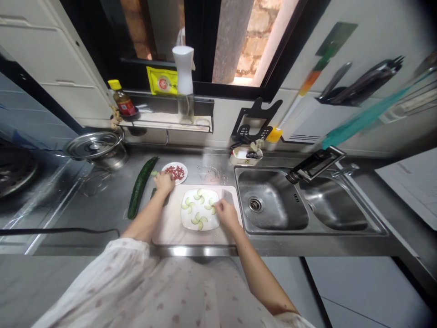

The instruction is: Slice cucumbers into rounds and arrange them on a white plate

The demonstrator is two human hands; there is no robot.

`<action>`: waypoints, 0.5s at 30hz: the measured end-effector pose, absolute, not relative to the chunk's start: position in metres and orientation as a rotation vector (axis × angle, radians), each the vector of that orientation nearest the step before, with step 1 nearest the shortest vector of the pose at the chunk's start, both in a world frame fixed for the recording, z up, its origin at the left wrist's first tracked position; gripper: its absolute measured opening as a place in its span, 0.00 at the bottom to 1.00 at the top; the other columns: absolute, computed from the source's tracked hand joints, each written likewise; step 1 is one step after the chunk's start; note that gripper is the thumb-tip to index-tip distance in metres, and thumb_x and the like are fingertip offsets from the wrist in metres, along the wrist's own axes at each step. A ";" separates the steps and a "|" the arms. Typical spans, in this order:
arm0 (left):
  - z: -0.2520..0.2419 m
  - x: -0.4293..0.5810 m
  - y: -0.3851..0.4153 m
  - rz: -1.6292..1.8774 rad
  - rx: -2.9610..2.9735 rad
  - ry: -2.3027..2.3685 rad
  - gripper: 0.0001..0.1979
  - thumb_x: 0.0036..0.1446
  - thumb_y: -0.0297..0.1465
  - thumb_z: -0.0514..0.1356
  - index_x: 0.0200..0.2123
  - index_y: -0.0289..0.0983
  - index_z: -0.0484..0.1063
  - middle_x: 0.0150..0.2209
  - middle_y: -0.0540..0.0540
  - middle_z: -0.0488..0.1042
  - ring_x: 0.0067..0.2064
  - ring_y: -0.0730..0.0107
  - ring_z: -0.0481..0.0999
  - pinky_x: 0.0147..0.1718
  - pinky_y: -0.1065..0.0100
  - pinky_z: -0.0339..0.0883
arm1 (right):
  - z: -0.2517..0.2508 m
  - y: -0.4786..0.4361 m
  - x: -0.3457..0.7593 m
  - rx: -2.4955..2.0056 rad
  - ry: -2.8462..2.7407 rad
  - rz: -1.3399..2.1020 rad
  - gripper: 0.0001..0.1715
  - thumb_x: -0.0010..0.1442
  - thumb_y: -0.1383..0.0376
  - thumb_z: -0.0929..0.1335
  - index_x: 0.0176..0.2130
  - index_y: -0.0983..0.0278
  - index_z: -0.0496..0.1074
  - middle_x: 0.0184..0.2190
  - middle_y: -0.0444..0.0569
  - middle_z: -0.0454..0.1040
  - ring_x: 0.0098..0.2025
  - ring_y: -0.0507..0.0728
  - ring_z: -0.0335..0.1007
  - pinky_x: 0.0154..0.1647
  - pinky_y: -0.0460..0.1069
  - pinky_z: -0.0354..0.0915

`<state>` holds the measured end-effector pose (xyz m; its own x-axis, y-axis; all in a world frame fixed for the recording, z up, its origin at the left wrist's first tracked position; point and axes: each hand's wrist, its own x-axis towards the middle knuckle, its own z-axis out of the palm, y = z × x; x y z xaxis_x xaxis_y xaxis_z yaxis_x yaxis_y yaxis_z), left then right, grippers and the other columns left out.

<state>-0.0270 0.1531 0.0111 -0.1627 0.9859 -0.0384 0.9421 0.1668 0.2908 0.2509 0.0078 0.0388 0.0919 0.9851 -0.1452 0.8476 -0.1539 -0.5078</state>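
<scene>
A white square plate [191, 226] lies on a pale cutting board [168, 228] and carries several cucumber slices [198, 197] set in small pinwheels. My right hand [226, 212] rests at the plate's right edge, fingers pinched on a cucumber slice. My left hand [164, 181] is closed at the board's far left corner, over a dark cucumber piece [153, 193] that is mostly hidden. A small round dish of red bits [175, 172] sits just beyond that hand. A whole cucumber [140, 186] lies to the left on the steel counter. A knife blade [228, 196] lies behind my right hand.
A double steel sink [280, 205] with a black tap [314, 165] is right of the board. A lidded pot [95, 148] stands far left beside a stove. A sauce bottle [122, 101] and a spray bottle [183, 82] stand on the back shelf. Utensils hang at right.
</scene>
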 end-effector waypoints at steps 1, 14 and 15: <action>0.010 -0.028 0.154 0.348 1.825 2.225 0.11 0.50 0.34 0.60 0.35 0.35 0.77 0.48 0.34 0.72 0.52 0.41 0.65 0.47 0.51 0.58 | 0.039 0.008 0.251 -2.081 -1.815 0.667 0.12 0.62 0.61 0.63 0.32 0.63 0.72 0.26 0.47 0.72 0.29 0.53 0.64 0.29 0.46 0.51; 0.000 -0.026 0.158 1.244 0.861 1.526 0.15 0.36 0.33 0.68 0.30 0.33 0.75 0.28 0.45 0.76 0.33 0.66 0.76 0.35 0.67 0.69 | 0.038 0.010 0.250 -2.071 -1.830 0.663 0.10 0.62 0.62 0.64 0.31 0.63 0.71 0.26 0.46 0.73 0.29 0.52 0.64 0.29 0.46 0.51; 0.000 -0.026 0.157 1.240 0.841 1.506 0.16 0.36 0.34 0.69 0.31 0.32 0.75 0.29 0.44 0.77 0.33 0.66 0.76 0.34 0.67 0.70 | 0.038 0.010 0.250 -2.074 -1.831 0.661 0.10 0.62 0.62 0.64 0.31 0.63 0.71 0.26 0.46 0.73 0.29 0.53 0.64 0.29 0.46 0.51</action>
<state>-0.0264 0.1573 -0.0005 -0.2867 0.9247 -0.2504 -0.0681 0.2410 0.9681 0.2497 0.0102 0.0383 0.0836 0.9862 -0.1428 0.8502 -0.1453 -0.5060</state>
